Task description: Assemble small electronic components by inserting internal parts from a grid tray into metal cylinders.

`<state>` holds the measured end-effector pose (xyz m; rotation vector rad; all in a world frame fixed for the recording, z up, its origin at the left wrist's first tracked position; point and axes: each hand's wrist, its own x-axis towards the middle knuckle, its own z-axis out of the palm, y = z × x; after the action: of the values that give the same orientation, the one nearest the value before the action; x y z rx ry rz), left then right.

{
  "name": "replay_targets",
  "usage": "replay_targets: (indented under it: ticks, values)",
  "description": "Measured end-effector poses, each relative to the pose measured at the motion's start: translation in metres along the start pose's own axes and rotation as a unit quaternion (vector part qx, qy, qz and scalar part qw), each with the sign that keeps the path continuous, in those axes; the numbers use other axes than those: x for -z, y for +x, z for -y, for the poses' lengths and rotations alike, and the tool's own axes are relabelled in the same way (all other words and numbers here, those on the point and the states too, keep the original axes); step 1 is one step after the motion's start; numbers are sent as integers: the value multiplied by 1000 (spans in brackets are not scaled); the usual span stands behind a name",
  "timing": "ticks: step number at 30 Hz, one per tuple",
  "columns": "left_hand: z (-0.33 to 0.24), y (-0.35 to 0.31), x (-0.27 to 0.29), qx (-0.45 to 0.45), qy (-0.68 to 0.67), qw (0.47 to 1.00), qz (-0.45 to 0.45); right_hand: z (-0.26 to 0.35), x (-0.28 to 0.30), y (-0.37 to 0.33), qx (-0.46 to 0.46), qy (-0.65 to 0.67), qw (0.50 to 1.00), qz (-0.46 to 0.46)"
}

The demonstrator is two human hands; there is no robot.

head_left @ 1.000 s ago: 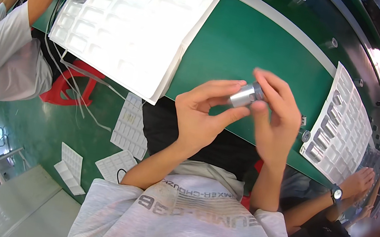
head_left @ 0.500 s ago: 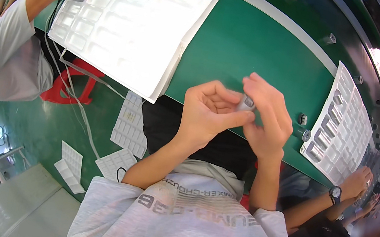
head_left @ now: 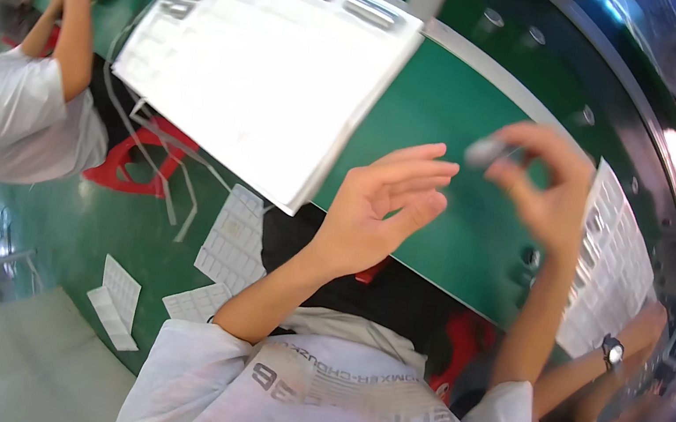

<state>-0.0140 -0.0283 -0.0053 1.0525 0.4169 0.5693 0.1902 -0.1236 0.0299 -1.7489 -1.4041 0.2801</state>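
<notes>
Over the green tabletop [head_left: 460, 97], my right hand [head_left: 549, 188] pinches a short grey metal cylinder [head_left: 483, 153] between thumb and fingers; motion blurs both. To its left, my left hand [head_left: 378, 209] hangs apart with its fingers stretched out and nothing in it. Left of that hand lies a white compartment tray [head_left: 261, 82], with several shiny metal cylinders [head_left: 371, 13] along its far and left compartments. A second white tray [head_left: 615, 266] holding metal cylinders stands at the right, partly behind my right forearm. Small dark parts [head_left: 531, 258] lie between that forearm and the tray.
At the left a person in a white shirt [head_left: 15, 108] works by a red stool [head_left: 139, 169]. Another person's forearm with a watch [head_left: 612, 350] reaches to the right tray. White tray sheets [head_left: 234, 234] lie low at the left. Clear cylinders [head_left: 489, 22] stand beyond the table's rail.
My hands have come apart. The right one has moved up and to the right with the cylinder, while my left fingers have straightened. The left person's arm has withdrawn from beside the tray.
</notes>
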Motion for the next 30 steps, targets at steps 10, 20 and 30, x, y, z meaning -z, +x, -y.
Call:
replay_targets:
  ticks: [10, 20, 30]
  values:
    - [-78, 119, 204, -365, 503, 733, -277, -256, 82, 78, -137, -369, 918, -43]
    - [-135, 169, 410, -65, 716, 641, -269, -60, 87, -24, -178, -232, 951, -102]
    - [-115, 175, 379, -134, 766, 515, -360, -33, 43, -118, -352, -327, 875, 66]
